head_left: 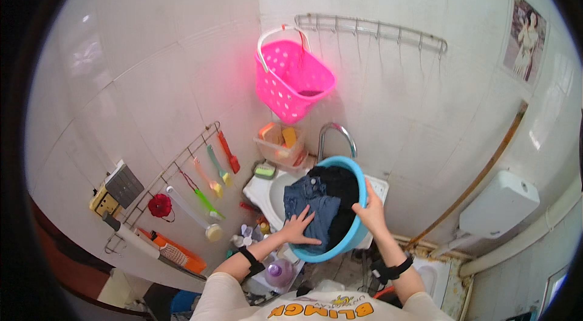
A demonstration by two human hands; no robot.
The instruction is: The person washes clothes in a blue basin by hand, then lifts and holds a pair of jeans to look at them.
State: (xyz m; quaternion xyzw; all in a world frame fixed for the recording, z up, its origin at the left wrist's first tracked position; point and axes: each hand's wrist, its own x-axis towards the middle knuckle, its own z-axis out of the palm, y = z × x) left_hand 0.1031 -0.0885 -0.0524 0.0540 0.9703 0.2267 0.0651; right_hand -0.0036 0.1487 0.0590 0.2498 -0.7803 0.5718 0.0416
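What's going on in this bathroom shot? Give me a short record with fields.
place: tiled bathroom corner with a white sink and tap
left hand: flat on the blue denim clothes
right hand: gripping the rim of the blue basin
basin: tilted over the sink, holding denim and black clothes
on the wall: pink basket hung from a hook rail; brushes on a lower rail
right side: white cistern
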